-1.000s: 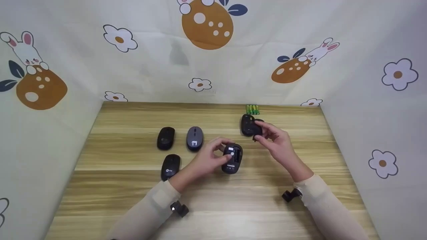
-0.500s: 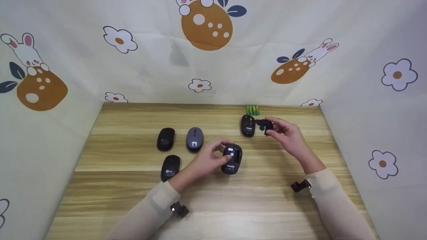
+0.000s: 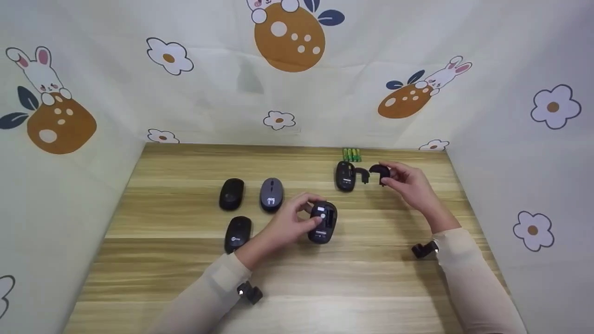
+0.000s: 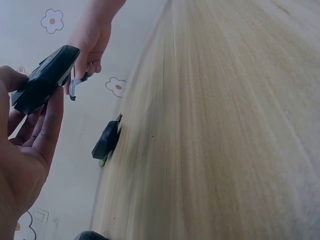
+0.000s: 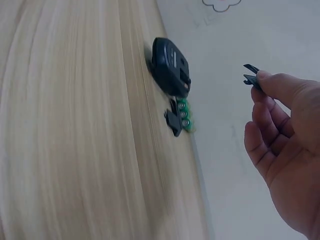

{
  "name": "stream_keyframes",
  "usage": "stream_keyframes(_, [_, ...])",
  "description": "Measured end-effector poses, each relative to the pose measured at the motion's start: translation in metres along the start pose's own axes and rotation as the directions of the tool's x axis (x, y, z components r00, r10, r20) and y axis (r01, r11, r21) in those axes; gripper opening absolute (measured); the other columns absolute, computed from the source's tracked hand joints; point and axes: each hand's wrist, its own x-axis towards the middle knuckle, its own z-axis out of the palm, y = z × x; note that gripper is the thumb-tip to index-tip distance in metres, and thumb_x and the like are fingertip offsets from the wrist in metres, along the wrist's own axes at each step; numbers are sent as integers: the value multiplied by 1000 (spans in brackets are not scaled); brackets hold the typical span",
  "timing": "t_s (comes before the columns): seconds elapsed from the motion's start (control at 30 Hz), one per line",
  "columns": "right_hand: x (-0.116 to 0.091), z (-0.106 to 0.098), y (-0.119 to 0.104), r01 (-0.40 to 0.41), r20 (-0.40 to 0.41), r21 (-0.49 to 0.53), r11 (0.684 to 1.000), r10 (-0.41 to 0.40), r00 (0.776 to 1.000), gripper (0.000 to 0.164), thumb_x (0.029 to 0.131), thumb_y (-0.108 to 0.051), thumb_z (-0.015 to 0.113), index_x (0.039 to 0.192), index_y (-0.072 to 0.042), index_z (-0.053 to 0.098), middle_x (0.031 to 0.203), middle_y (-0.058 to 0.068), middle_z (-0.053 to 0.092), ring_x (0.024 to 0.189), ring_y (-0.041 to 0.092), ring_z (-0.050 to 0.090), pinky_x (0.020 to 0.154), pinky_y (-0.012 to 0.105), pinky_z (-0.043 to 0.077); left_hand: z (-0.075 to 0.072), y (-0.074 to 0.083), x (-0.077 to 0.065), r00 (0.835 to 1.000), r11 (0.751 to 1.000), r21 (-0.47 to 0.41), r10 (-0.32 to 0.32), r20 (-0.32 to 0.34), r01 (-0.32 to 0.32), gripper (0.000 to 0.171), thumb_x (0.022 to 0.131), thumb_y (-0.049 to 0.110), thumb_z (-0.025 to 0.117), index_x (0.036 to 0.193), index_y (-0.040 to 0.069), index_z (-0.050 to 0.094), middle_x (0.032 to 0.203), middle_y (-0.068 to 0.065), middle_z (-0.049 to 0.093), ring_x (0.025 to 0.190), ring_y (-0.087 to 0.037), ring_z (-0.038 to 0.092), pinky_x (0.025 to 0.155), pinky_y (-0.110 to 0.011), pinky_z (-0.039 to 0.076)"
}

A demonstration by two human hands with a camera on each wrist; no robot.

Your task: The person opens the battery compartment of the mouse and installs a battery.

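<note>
My left hand [image 3: 297, 217] grips a black computer mouse [image 3: 323, 223], its underside turned up and its battery bay uncovered. Between thumb and fingertips, my right hand [image 3: 408, 182] pinches a small curved black battery cover [image 3: 380, 172], held above the table in the right wrist view. Just left of it a second black battery cover [image 3: 362, 175] lies on the wood. Beside that rests another upturned mouse [image 5: 170, 67] with its bay uncovered. Several green batteries [image 3: 351, 155] stand in a row behind this mouse.
On the left of the wooden table [image 3: 297, 283] are a black mouse [image 3: 231, 194], a grey mouse [image 3: 271, 194] and a black mouse with a white logo [image 3: 238, 233], close to my left forearm. A patterned cloth [image 3: 222, 93] hangs along the back and sides.
My right hand has moved right, away from the upturned mouse on the table, carrying one battery cover; the other cover now shows apart from it. My left hand keeps its hold on the mouse.
</note>
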Motion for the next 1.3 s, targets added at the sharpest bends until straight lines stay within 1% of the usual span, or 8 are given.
stream_keyframes(0.1, [4,-4,6,-17,16,-23,1000,18,1000,44,100,-1,80,143,-1,72,94,15,68,79,12,60,65,17,49,0,0,0,1000,1000,7,11,-3,-11,41,97,7,80,138,10,72,129,-8,69,108,-24,65,99,-61,59])
stream_keyframes(0.2, [7,-7,11,-39,45,-46,998,42,998,46,100,-2,80,145,0,70,97,19,67,81,13,60,66,17,50,0,0,1,1000,1000,5,22,-5,-22,42,96,6,80,137,9,71,129,-7,70,108,-25,66,103,-69,54])
stream_keyframes(0.33, [13,-8,18,-77,67,-70,995,81,994,47,101,-2,79,147,0,69,101,22,66,83,14,59,67,16,50,0,-1,1,1000,1000,9,23,-10,-23,42,96,5,81,137,9,71,129,-7,69,108,-25,66,100,-64,58])
stream_keyframes(0.6, [22,-9,37,-84,73,-110,990,92,993,46,100,-3,81,145,0,70,100,17,67,81,13,59,68,16,51,0,0,1,1000,1000,20,-5,-6,5,43,97,7,81,138,11,71,130,-6,68,108,-23,66,84,-38,67])
stream_keyframes(0.87, [28,-8,49,-130,102,-117,985,142,985,45,102,-4,78,146,0,69,99,14,66,82,16,58,67,19,50,-1,1,0,1000,1000,18,-2,-4,2,43,97,8,80,139,13,71,129,-4,69,108,-22,66,89,-47,64])
stream_keyframes(1.03, [35,-7,55,-126,136,-109,986,140,981,43,104,-6,76,146,0,69,99,17,66,80,15,55,66,19,47,-1,1,1,1000,1000,-3,17,1,-17,41,98,6,80,138,10,71,129,-7,68,105,-24,67,74,-36,66])
stream_keyframes(1.13, [37,-8,60,-126,140,-122,984,143,980,43,104,-5,76,146,1,69,99,17,66,82,15,56,67,20,47,-1,2,1,1000,1000,-7,11,7,-11,41,98,8,80,138,11,71,130,-8,68,105,-25,66,72,-30,64])
stream_keyframes(1.3, [37,-8,66,-103,140,-179,978,129,982,42,103,-1,76,144,-1,70,99,15,68,85,19,59,71,20,49,-3,2,1,1000,1000,-1,1,0,-1,42,98,8,80,139,12,71,129,-6,68,106,-25,67,71,-31,64])
